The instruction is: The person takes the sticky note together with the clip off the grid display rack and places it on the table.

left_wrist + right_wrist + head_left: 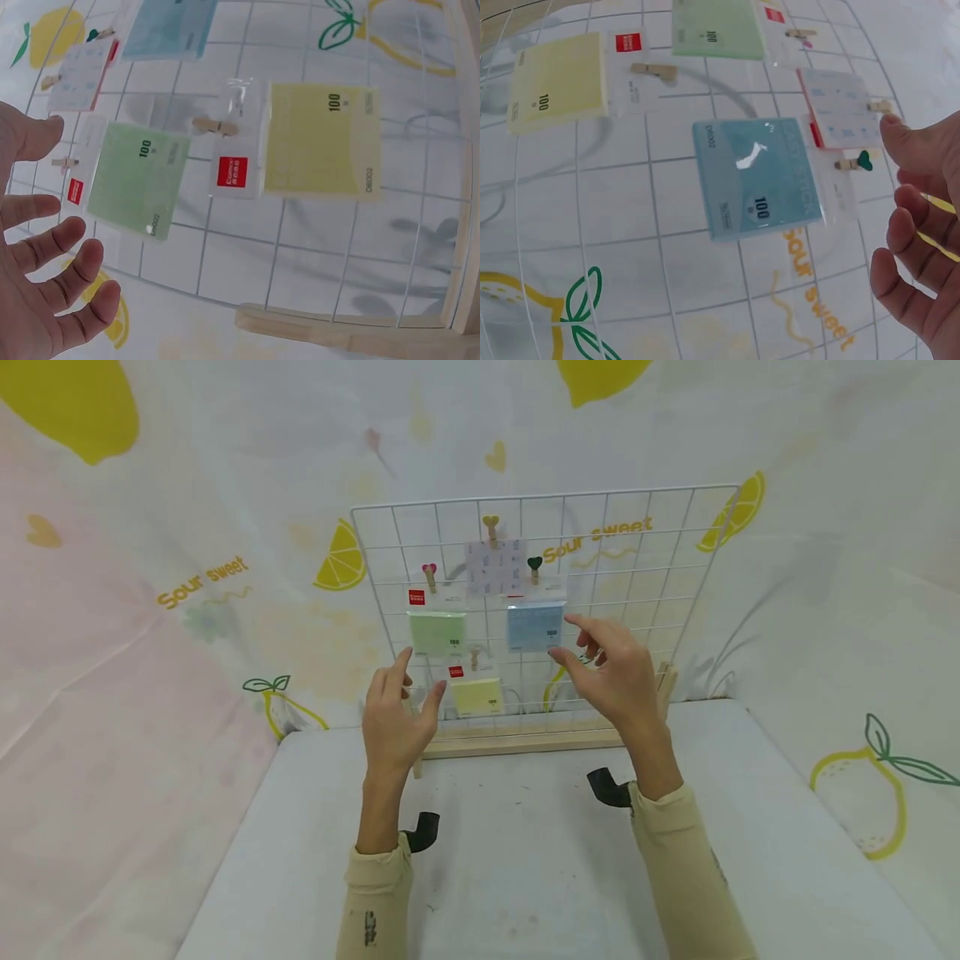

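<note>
Packs of sticky notes hang by small wooden clothespins on a white wire grid (630, 585). The blue sticky note pack (535, 628) hangs from a pin with a green heart (534, 564). My right hand (618, 672) is beside it with thumb and fingers spread, apart from the pack in the right wrist view. The green sticky note pack (139, 180) is nearest my left hand (393, 718), whose fingers are spread and hold nothing. Below hangs the yellow sticky note pack (319, 142) on a plain clothespin (215, 127). A pale patterned pack (495, 567) hangs topmost.
A wooden base bar (525, 744) carries the grid at the back of the white table (517, 860). Behind it hangs a cloth (285, 460) printed with lemons. Black wrist mounts (609, 788) jut inward from both sleeves.
</note>
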Motion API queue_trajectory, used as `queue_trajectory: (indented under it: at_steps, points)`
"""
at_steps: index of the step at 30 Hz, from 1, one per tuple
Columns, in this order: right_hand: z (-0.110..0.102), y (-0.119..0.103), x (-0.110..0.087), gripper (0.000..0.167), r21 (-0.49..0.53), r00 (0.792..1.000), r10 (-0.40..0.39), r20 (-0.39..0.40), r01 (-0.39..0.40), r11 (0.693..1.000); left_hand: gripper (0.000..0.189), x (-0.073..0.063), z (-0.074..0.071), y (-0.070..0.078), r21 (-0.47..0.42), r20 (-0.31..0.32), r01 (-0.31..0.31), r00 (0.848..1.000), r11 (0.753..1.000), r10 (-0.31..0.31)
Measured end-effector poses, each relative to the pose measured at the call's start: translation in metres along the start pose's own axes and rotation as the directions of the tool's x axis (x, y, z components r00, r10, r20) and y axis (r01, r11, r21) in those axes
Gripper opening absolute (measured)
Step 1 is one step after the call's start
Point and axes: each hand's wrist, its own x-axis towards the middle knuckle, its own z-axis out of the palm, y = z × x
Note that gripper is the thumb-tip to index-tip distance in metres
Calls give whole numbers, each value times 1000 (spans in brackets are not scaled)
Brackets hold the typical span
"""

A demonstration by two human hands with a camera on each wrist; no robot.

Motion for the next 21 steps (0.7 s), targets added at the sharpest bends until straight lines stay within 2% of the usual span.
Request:
queue_trajectory:
  at_steps: [3, 9, 16, 21]
  points:
    - [0, -1, 9, 43, -2, 1000, -17, -14, 17, 1000, 60, 6, 0, 4, -11, -18, -20, 1000, 1000, 20]
    - [1, -1, 22, 41, -4, 999, -17, -27, 17, 1000, 59, 18, 3, 9, -40, -27, -22, 999, 999, 21]
    - [8, -5, 40, 39, -13, 999, -30, -42, 30, 999, 53, 33, 10, 11, -79, -90, -50, 995, 996, 42]
    - [11, -6, 52, 39, 2, 997, -32, -72, 32, 999, 52, 40, 15, 17, -111, -98, -58, 994, 992, 48]
